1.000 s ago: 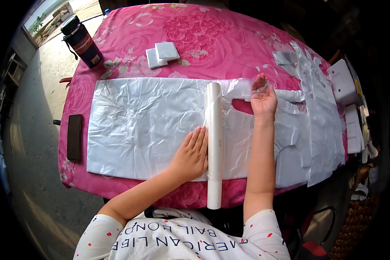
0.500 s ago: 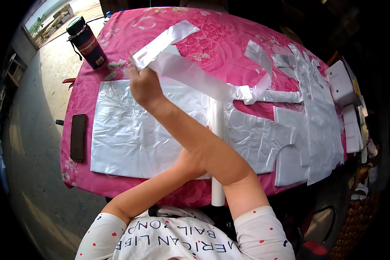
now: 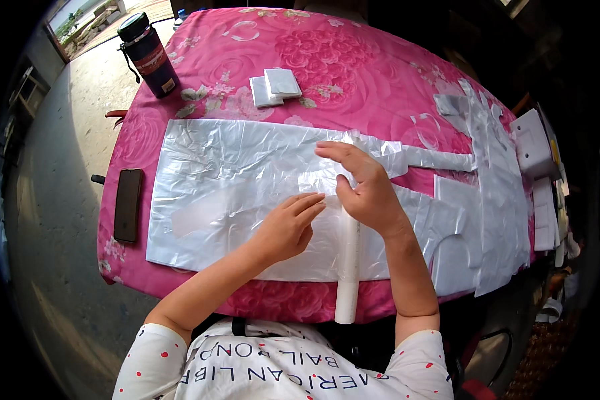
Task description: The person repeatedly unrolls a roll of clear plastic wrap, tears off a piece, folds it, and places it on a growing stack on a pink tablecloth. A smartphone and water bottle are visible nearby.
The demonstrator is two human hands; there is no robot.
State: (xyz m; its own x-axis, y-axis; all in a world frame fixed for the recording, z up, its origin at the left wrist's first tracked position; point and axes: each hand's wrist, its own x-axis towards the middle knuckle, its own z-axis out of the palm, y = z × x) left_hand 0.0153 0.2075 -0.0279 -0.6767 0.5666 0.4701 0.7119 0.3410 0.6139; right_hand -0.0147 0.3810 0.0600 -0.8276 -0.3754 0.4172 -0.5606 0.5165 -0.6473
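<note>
A white tube [image 3: 348, 287] lies across a stack of shiny clear-white plastic bags [image 3: 200, 160], its near end past the stack's front edge. My left hand [image 3: 290, 227] rests on the plastic just left of the tube, fingers stretched out and fairly flat. Above the tube's upper part, my right hand [image 3: 368, 183] is curved, thumb apart from the fingers, with nothing seen in its grasp. A loose translucent plastic strip [image 3: 197, 215] lies flat on the stack to the left of my left hand. My right hand hides part of the tube.
Two small folded white packets [image 3: 282, 84] lie farther back on the pink floral tablecloth [image 3: 353, 53]. A dark phone [image 3: 128, 205] and a dark thermos bottle [image 3: 149, 57] are at the left. Cut plastic pieces [image 3: 497, 200] and white boxes [image 3: 535, 143] are at the right.
My right hand has let go of the raised plastic strip and moved right to the tube. My arms have uncrossed, the strip lies down, and my left hand is left of the tube.
</note>
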